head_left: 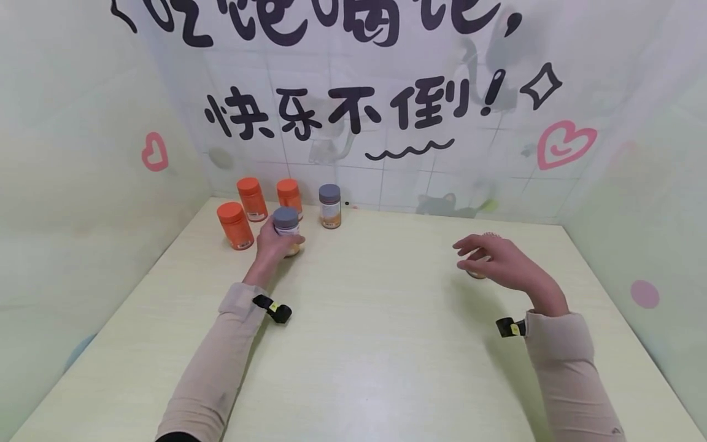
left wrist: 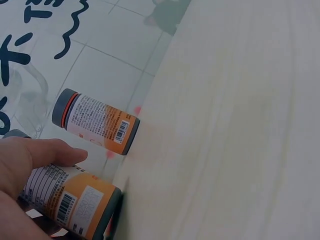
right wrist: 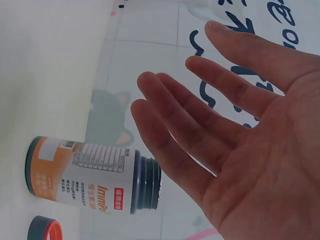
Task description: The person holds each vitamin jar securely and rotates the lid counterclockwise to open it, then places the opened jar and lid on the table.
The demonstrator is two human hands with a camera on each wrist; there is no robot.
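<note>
My left hand (head_left: 269,244) grips a grey-capped pill bottle (head_left: 286,221) with a white and orange label, thumb on its near side. In the left wrist view this bottle (left wrist: 75,202) has its base close to the tabletop. A matching capped bottle (head_left: 330,209) stands just to its right. Over at the right, my right hand (head_left: 499,261) is held with fingers extended and nothing between them. Beside its fingertips stands a bottle with its neck bare (right wrist: 85,172), mostly hidden behind the hand in the head view. A loose grey cap with a red inside (right wrist: 45,228) lies near that bottle's base.
Three orange bottles stand at the back left: one at the front (head_left: 235,227), one behind (head_left: 252,199) and one (head_left: 289,193) behind the gripped bottle. Printed wall sheeting (head_left: 353,178) borders the pale tabletop (head_left: 364,319) at the back and both sides.
</note>
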